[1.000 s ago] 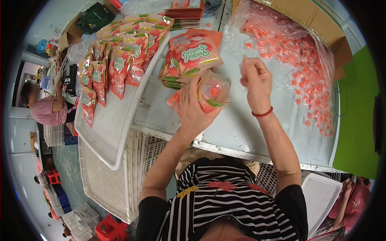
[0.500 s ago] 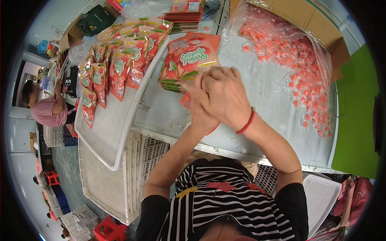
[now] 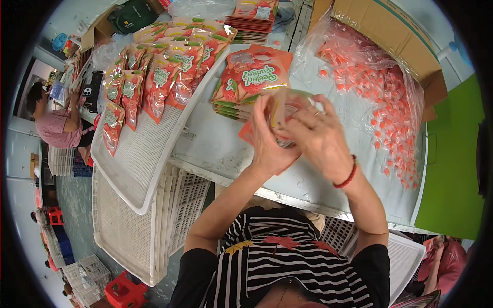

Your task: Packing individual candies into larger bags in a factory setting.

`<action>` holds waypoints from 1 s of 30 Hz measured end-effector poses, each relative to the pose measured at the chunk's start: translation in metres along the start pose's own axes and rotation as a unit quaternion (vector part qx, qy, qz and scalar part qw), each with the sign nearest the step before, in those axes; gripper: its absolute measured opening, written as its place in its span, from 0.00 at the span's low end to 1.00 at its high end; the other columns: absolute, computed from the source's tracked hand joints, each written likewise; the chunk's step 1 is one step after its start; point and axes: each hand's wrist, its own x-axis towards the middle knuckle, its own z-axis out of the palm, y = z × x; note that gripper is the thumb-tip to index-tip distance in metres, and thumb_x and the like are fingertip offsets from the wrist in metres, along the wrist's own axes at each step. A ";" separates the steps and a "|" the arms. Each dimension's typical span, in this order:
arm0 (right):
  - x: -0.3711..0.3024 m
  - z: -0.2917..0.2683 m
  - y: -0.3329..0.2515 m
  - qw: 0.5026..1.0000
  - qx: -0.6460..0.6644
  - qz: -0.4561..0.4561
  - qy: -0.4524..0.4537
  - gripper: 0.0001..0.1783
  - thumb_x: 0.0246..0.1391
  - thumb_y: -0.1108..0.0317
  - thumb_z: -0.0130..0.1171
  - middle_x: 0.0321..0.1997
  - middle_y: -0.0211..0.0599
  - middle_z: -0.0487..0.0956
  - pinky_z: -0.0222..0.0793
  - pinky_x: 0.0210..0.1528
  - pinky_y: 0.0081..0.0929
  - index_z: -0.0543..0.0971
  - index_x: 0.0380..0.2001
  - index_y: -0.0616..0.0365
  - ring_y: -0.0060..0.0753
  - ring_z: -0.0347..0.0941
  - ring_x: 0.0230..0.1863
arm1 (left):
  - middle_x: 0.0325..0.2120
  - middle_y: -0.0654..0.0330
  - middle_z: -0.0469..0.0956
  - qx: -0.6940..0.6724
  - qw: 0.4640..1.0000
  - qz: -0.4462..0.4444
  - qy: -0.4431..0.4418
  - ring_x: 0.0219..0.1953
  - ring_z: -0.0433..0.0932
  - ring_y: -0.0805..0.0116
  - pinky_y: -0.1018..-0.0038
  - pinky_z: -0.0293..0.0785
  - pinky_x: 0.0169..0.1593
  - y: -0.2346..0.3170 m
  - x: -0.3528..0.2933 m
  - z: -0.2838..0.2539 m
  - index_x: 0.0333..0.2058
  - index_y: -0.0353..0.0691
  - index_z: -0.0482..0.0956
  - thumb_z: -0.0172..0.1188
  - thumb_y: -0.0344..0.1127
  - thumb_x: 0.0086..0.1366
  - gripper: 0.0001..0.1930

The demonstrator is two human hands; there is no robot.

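Observation:
My left hand (image 3: 269,151) is wrapped round a red-and-clear plastic pouch (image 3: 280,109), whose mouth stands spread toward me. Against the pouch's right side, my right hand (image 3: 326,141) has its fingers bent over the rim; they are partly blurred. A red cord circles the right wrist. Just beyond my hands lies a stack of flat red pouches (image 3: 257,74) with fruit pictures and green bottom edges. Part of another red pouch (image 3: 246,133) shows beneath my left hand. What is inside the held pouch cannot be made out.
At left, a white mesh tray (image 3: 136,174) bears several filled pouches (image 3: 162,79), above stacked trays (image 3: 123,231). Individually wrapped red sweets (image 3: 382,102) spill from a plastic-lined carton (image 3: 395,31) at right. More flat pouches (image 3: 250,23) are piled behind. A co-worker (image 3: 61,123) is at far left.
My hands, earlier pressed together over the pouch, have parted somewhat. The right hand has shifted right, and the pouch's mouth now shows spread between them.

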 end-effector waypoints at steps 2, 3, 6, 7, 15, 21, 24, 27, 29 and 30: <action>-0.001 -0.003 0.012 1.000 -0.005 -0.001 -0.011 0.06 0.40 0.71 0.60 0.28 0.31 0.75 0.61 0.55 0.42 0.78 0.26 0.55 0.35 0.74 0.37 | 0.59 0.46 0.52 -0.117 0.992 -0.021 -0.033 0.62 0.53 0.54 0.57 0.59 0.59 -0.002 0.005 -0.010 0.62 0.36 0.40 0.76 0.36 0.37 0.60; 0.002 -0.009 0.015 1.000 -0.006 -0.021 0.004 0.07 0.39 0.71 0.63 0.28 0.32 0.76 0.63 0.53 0.42 0.77 0.25 0.56 0.35 0.75 0.37 | 0.56 0.49 0.58 -0.226 0.974 -0.018 -0.003 0.59 0.59 0.58 0.62 0.63 0.57 0.002 0.004 -0.012 0.63 0.37 0.41 0.74 0.33 0.43 0.56; 0.016 -0.023 0.024 0.998 0.016 -0.060 0.024 0.10 0.37 0.71 0.67 0.28 0.33 0.76 0.67 0.51 0.41 0.76 0.25 0.58 0.36 0.75 0.37 | 0.51 0.54 0.69 -0.305 0.937 -0.134 -0.107 0.56 0.66 0.65 0.68 0.61 0.60 -0.012 0.022 -0.043 0.64 0.36 0.48 0.63 0.35 0.58 0.41; 0.021 -0.026 0.026 0.995 0.042 -0.080 0.031 0.10 0.37 0.71 0.67 0.28 0.33 0.76 0.68 0.50 0.40 0.76 0.25 0.58 0.37 0.75 0.37 | 0.51 0.54 0.69 -0.308 0.934 -0.138 -0.113 0.56 0.66 0.65 0.68 0.61 0.60 -0.014 0.034 -0.045 0.64 0.36 0.48 0.63 0.35 0.58 0.41; 0.058 -0.009 0.021 0.969 0.165 -0.169 0.068 0.11 0.43 0.65 0.63 0.29 0.30 0.75 0.67 0.45 0.30 0.77 0.30 0.57 0.33 0.73 0.36 | 0.31 0.67 0.77 -0.232 0.945 -0.210 -0.095 0.28 0.71 0.84 0.85 0.69 0.32 0.010 0.063 -0.074 0.44 0.34 0.75 0.48 0.34 0.69 0.12; 0.059 -0.015 0.022 0.967 0.198 -0.094 0.127 0.11 0.50 0.66 0.60 0.35 0.31 0.79 0.67 0.43 0.27 0.79 0.37 0.56 0.32 0.74 0.38 | 0.34 0.64 0.78 -0.268 0.952 -0.143 -0.020 0.32 0.75 0.81 0.85 0.70 0.36 0.005 0.063 -0.117 0.41 0.34 0.75 0.47 0.34 0.70 0.10; 0.030 -0.016 0.037 0.949 0.272 0.018 0.155 0.10 0.52 0.69 0.59 0.38 0.34 0.79 0.69 0.42 0.25 0.77 0.38 0.60 0.33 0.75 0.40 | 0.28 0.66 0.76 -0.252 0.933 -0.174 0.187 0.27 0.70 0.83 0.86 0.65 0.31 0.027 0.061 -0.108 0.37 0.35 0.75 0.46 0.33 0.70 0.10; 0.006 -0.013 0.028 0.959 0.216 0.086 0.161 0.10 0.51 0.67 0.61 0.37 0.36 0.79 0.68 0.46 0.30 0.78 0.34 0.62 0.38 0.74 0.43 | 0.26 0.65 0.76 -0.226 0.958 -0.146 0.104 0.26 0.71 0.80 0.84 0.66 0.30 -0.006 0.038 -0.124 0.36 0.34 0.77 0.48 0.34 0.69 0.11; -0.003 -0.008 0.014 0.973 0.188 0.009 0.136 0.14 0.49 0.62 0.64 0.36 0.38 0.78 0.65 0.49 0.36 0.78 0.30 0.62 0.45 0.71 0.48 | 0.25 0.65 0.76 -0.186 0.973 -0.136 -0.013 0.26 0.72 0.80 0.83 0.68 0.30 -0.009 0.025 -0.119 0.36 0.33 0.78 0.50 0.34 0.68 0.10; -0.005 -0.008 0.012 0.972 0.191 0.002 0.134 0.14 0.49 0.62 0.64 0.36 0.38 0.78 0.65 0.49 0.36 0.78 0.30 0.62 0.45 0.71 0.48 | 0.24 0.66 0.76 -0.156 0.977 -0.134 -0.053 0.25 0.70 0.81 0.83 0.67 0.30 -0.001 0.019 -0.102 0.36 0.33 0.79 0.52 0.33 0.67 0.10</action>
